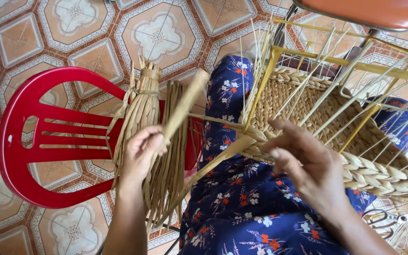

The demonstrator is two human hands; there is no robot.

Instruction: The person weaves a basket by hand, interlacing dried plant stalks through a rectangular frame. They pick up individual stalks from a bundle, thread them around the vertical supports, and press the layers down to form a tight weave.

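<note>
My left hand (142,148) grips a flat dried reed strand (185,104) that rises up and to the right, just above a tied bundle of dried reeds (142,108) lying on a red plastic chair (20,141). My right hand (305,163) hovers with fingers spread at the edge of a half-woven basket (308,108) resting on my lap. The basket is woven around a yellow wire frame (265,80), and thin upright stalks stick out of it. A braided rim (383,174) runs along the basket's near edge. Another strand (218,158) runs from the weave down toward the bundle.
My legs are covered in blue floral cloth (246,208). Scissors (383,218) lie at the lower right beside my knee. An orange seat (374,12) shows at the top right. The floor is patterned orange and white tile (152,33).
</note>
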